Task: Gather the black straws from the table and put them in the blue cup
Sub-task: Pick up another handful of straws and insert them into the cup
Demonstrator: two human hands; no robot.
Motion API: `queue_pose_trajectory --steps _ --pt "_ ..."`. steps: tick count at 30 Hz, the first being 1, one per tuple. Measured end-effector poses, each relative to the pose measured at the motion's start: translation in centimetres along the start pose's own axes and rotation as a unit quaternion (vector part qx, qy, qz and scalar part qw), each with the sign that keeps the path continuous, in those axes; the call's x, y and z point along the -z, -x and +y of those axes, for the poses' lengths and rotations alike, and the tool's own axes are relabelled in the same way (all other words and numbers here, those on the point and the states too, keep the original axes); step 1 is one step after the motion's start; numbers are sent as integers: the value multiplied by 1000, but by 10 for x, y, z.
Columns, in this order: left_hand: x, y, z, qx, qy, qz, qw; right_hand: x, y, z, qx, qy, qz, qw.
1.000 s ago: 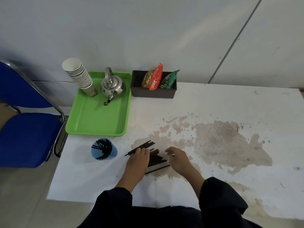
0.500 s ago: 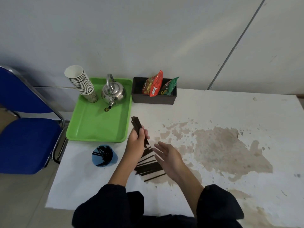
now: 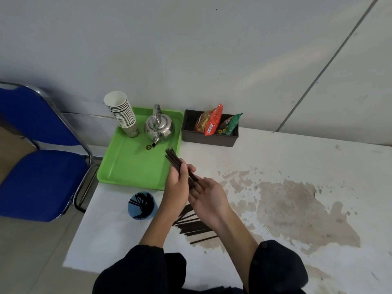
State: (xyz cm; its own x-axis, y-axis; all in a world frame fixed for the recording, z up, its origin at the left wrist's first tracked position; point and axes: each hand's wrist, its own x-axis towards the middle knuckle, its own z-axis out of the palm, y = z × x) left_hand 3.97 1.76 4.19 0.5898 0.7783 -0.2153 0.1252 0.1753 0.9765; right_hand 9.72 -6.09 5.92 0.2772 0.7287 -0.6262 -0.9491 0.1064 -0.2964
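Straws in three lots: a bundle [image 3: 179, 166] gripped in the left hand [image 3: 177, 183], a loose pile [image 3: 194, 227] lying on the table [image 3: 297, 158] near its left edge, and a number already standing in the cup [image 3: 142, 205]. Left fingers [image 3: 187, 169] are wrapped tight round the bundle at its middle, its far end slanting up over the near right corner of the green tray [image 3: 131, 166]. The right hand [image 3: 209, 197] lies open, fingers spread wide and palm turned to the bundle's lower end, holding nothing; whether it touches the straw tips cannot be told. The cup stands close to the table's left edge, just in front of the tray and left of the pile, apart from both. Judged step: squaring the bundle before carrying it to the cup. Risks from here: straws are thin and smooth, so a slackened grip could let some slide out and fall to the table or off its left edge; the cup is light and already crowded with slanting straws, so a bundle pushed in at an angle may catch on them and tip it over.
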Motion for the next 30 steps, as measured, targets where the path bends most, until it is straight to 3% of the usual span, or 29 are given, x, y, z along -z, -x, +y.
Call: queue_pose_trajectory --steps 3,6,11,15,21,26,30 --pt "13 3 0 -28 -101 10 994 -5 -2 0 5 16 11 1000" --pt "31 6 -1 -77 -244 30 966 -10 -6 1 8 39 28 999" --pt "60 15 10 -97 -360 40 927 -25 -11 15 -10 84 44 995" --pt "82 18 12 -105 -377 55 919 -38 -16 29 -27 111 35 993" --pt "117 23 11 -72 -323 69 941 -50 -30 54 -50 230 13 972" --pt "143 26 4 -78 -334 79 936 -55 -39 75 -58 409 -8 910" --pt "155 36 -3 -88 -373 82 920 -51 -40 77 18 593 -38 804"
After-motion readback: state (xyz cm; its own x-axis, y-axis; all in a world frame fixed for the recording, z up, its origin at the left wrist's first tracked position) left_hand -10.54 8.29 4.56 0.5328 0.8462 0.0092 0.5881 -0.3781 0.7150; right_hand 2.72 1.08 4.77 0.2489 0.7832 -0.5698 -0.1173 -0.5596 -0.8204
